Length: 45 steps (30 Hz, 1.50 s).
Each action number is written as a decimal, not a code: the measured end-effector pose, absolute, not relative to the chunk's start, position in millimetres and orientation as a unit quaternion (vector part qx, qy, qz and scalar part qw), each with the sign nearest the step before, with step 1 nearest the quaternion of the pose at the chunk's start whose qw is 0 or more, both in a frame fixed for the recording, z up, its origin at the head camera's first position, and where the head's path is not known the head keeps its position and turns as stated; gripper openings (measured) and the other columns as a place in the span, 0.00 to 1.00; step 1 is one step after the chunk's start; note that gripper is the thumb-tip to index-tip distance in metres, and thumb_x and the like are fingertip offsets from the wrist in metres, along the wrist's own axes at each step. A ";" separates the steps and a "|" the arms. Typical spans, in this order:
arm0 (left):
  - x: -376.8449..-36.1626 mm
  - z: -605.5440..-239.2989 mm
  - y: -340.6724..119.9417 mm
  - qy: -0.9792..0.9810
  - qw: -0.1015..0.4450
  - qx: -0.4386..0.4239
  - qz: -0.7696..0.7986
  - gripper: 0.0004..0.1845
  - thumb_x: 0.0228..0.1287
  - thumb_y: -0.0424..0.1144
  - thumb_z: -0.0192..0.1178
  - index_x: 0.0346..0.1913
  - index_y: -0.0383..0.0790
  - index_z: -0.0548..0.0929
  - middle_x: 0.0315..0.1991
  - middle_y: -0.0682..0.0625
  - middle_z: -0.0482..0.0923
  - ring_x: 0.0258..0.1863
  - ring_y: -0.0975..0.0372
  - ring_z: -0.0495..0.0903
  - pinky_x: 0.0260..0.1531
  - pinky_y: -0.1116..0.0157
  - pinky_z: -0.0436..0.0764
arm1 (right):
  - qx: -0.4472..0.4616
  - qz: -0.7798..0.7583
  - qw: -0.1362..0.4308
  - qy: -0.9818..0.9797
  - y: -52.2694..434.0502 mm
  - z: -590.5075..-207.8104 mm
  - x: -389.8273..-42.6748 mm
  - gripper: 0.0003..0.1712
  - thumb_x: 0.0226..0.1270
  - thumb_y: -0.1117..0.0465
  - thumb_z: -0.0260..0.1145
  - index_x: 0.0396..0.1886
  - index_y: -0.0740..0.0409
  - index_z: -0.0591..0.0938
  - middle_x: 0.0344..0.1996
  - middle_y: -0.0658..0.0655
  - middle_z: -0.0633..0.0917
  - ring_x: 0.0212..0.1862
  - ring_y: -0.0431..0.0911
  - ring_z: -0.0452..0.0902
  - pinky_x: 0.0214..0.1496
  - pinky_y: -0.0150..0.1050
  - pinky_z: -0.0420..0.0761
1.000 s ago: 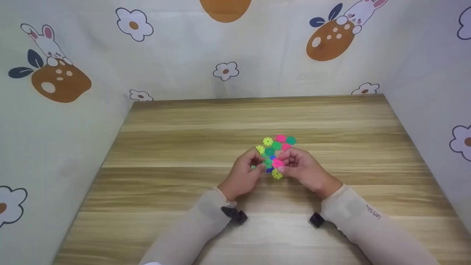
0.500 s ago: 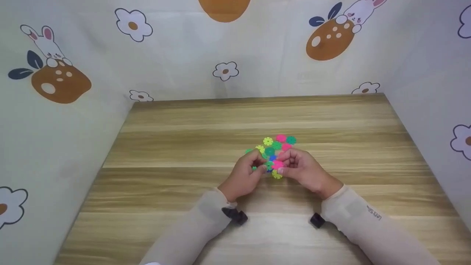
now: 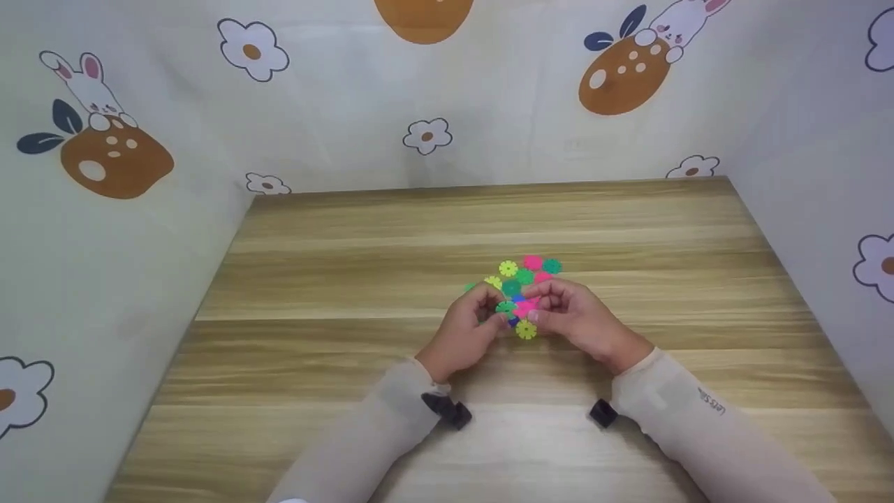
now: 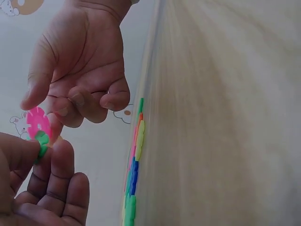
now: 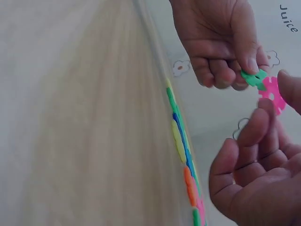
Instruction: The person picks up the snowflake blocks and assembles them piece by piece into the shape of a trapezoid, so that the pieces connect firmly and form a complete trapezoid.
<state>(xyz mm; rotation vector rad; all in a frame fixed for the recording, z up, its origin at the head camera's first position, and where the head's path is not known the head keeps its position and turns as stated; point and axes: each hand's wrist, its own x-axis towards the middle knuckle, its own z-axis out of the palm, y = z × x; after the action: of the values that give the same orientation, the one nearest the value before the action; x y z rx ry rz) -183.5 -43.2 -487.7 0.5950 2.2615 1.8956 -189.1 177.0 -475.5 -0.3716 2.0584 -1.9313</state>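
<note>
My left hand (image 3: 466, 328) pinches a green notched plastic disc (image 5: 253, 79) between thumb and finger. Opposite it, my right hand (image 3: 583, 323) pinches a pink notched disc (image 5: 273, 97) in the same way. Both discs meet edge to edge, the green one overlapping the pink one's rim in the left wrist view, where the pink disc (image 4: 37, 121) stands on edge. Fingertips hide parts of each. The hands hold them above the table, as both wrist views show, over a group of loose discs.
Several loose discs lie flat behind and under the hands, among them a yellow disc (image 3: 508, 268), a teal disc (image 3: 512, 288) and a pink disc (image 3: 533, 263). Nearer me lies another yellow disc (image 3: 526, 330). The wooden table (image 3: 335, 265) meets patterned cloth walls (image 3: 335, 126).
Both hands stay in nearly the same place. The joined green and pink discs have tilted and shifted slightly away from me, showing more of the near yellow disc.
</note>
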 end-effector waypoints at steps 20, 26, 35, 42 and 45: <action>-184.9 -491.9 -41.3 0.697 0.156 0.119 0.690 0.08 0.66 0.26 0.55 0.45 0.37 0.72 0.37 0.45 0.72 0.36 0.51 0.79 0.43 0.57 0.83 | -0.074 -0.388 0.166 0.904 218.4 -470.4 -208.4 0.14 0.56 0.62 0.71 0.43 0.57 0.83 0.27 0.53 0.79 0.30 0.47 0.72 0.34 0.38 0.74; -184.3 -490.5 -41.8 0.698 0.152 0.121 0.689 0.08 0.66 0.26 0.55 0.46 0.36 0.72 0.38 0.44 0.73 0.40 0.43 0.78 0.46 0.52 0.81 | -0.058 -0.357 0.170 0.917 218.8 -472.0 -208.0 0.18 0.55 0.57 0.73 0.44 0.58 0.79 0.36 0.56 0.80 0.38 0.49 0.73 0.39 0.40 0.74; -184.3 -489.6 -41.8 0.706 0.149 0.123 0.682 0.08 0.66 0.27 0.55 0.46 0.39 0.73 0.39 0.45 0.73 0.39 0.48 0.78 0.44 0.56 0.82 | -0.075 -0.352 0.176 0.916 217.9 -473.9 -206.3 0.15 0.54 0.63 0.73 0.41 0.58 0.79 0.33 0.55 0.80 0.35 0.49 0.73 0.38 0.40 0.74; -185.1 -491.4 -42.1 0.710 0.143 0.128 0.677 0.08 0.67 0.28 0.55 0.45 0.41 0.74 0.39 0.44 0.74 0.39 0.47 0.78 0.44 0.57 0.82 | -0.078 -0.334 0.190 0.920 215.8 -472.3 -204.9 0.15 0.54 0.64 0.72 0.40 0.58 0.79 0.33 0.55 0.80 0.35 0.49 0.72 0.40 0.41 0.74; -184.2 -490.8 -41.9 0.711 0.141 0.129 0.677 0.08 0.66 0.28 0.55 0.45 0.41 0.74 0.39 0.44 0.74 0.37 0.50 0.78 0.44 0.56 0.82 | -0.085 -0.333 0.189 0.920 214.0 -472.0 -203.6 0.13 0.54 0.65 0.72 0.38 0.58 0.78 0.32 0.54 0.79 0.34 0.49 0.72 0.38 0.41 0.73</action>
<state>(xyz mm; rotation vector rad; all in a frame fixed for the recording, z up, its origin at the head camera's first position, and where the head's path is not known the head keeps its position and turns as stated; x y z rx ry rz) -184.2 -41.9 -490.8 0.3733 2.0520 1.9535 -203.6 214.0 -472.0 -0.2395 2.5876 -0.9353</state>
